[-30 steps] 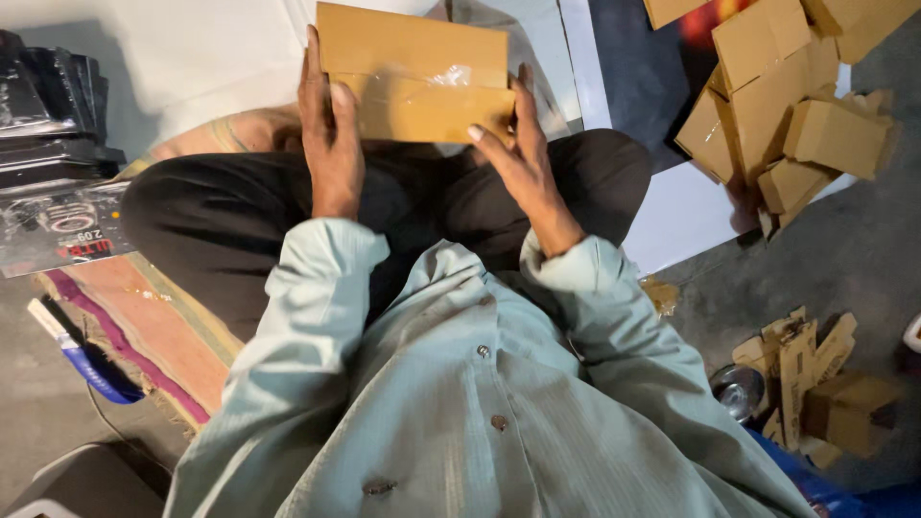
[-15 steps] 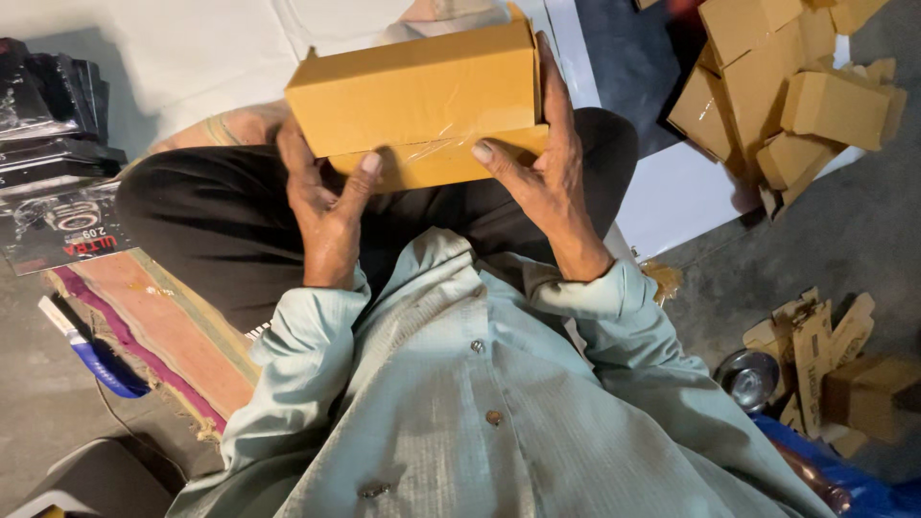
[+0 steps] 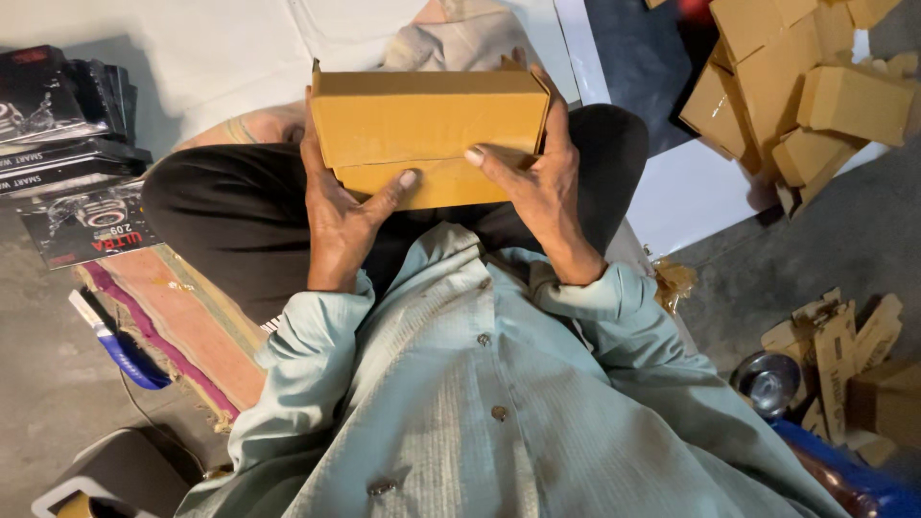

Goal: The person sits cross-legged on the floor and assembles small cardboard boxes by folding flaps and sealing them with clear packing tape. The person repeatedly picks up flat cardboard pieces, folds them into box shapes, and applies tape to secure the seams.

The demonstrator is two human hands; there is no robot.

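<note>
I hold a long brown cardboard box (image 3: 429, 120) over my lap, its open top turned away from me. My left hand (image 3: 338, 211) grips its left end, thumb pressing the lower flap. My right hand (image 3: 539, 182) clasps the right end, thumb on the same flap and fingers wrapped over the far corner. Both hands touch the box. I sit cross-legged in dark trousers and a pale green shirt.
A stack of dark glossy printed packs (image 3: 67, 144) lies at the left. Several folded brown boxes (image 3: 806, 86) are heaped at the upper right. More cardboard pieces (image 3: 844, 345) and a round metal cup (image 3: 767, 384) sit at the right. A striped mat (image 3: 182, 326) and a blue pen-like tool (image 3: 120, 341) lie beside my left knee.
The flat cardboard piece has been turned and shaped into a box, brought closer to me. Both hands shifted from its sides to its ends, thumbs now on the lower flap.
</note>
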